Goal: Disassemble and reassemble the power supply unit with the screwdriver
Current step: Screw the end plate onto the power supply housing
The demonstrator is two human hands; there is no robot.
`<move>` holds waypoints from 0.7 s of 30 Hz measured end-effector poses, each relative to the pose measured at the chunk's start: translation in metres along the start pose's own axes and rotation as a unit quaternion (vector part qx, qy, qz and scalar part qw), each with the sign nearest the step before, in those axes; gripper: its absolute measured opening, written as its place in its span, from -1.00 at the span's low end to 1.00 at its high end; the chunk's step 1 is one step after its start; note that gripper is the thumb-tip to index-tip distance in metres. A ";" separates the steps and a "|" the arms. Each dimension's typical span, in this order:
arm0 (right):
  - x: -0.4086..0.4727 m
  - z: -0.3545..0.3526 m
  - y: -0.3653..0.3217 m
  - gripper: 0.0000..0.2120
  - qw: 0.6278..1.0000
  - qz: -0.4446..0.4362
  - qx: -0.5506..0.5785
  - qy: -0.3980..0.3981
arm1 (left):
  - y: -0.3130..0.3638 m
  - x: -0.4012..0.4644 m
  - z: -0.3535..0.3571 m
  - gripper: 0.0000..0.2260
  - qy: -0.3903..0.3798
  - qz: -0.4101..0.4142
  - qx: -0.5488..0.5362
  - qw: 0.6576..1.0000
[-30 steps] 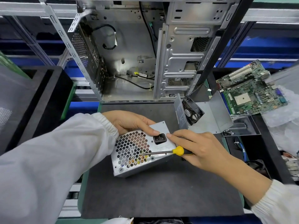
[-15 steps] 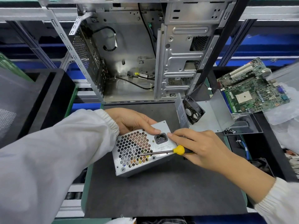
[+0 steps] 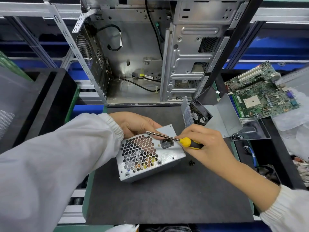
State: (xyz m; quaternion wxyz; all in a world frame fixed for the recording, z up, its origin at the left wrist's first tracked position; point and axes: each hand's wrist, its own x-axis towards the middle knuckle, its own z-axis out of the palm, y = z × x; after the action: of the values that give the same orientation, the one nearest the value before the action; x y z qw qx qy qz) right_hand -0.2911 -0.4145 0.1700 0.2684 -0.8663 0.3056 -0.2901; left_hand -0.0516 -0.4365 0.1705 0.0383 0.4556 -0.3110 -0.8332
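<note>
Head view: the left hand point(image 3: 133, 124) curls over the top rear edge of the PSU point(image 3: 148, 156), which sits on the desk point(image 3: 167, 198) mat, vent face toward the camera. Just right of it, the right hand point(image 3: 205, 144) grips the screwdriver point(image 3: 180, 141), its shaft reaching leftward to the PSU's top edge beside the left fingers. A dark screw point(image 3: 192, 162) lies on the mat under the right hand.

The left hand point(image 3: 133, 124) curls its fingers over a far top edge, arm reaching in from the left. The right hand point(image 3: 204, 144) grips a handle, fingers curled, wrist bent leftward.
</note>
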 end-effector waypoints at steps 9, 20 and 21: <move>0.010 -0.010 -0.009 -0.88 0.995 -0.017 -0.083 -0.051 | 0.002 -0.002 0.002 -0.72 0.003 -0.004 0.020 1.000; 0.012 -0.013 -0.009 -0.87 0.994 -0.013 -0.093 -0.059 | 0.001 -0.001 0.000 -0.78 -0.010 0.008 0.012 1.000; 0.011 -0.012 -0.009 -0.88 0.994 -0.012 -0.091 -0.059 | 0.001 -0.001 0.000 -0.78 -0.010 0.009 0.010 1.000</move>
State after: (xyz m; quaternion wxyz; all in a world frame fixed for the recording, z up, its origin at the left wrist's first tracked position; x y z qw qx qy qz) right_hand -0.2887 -0.4197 0.1881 0.2027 -0.9064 0.3038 -0.2123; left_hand -0.0511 -0.4370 0.1716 0.0380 0.4452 -0.3234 -0.8341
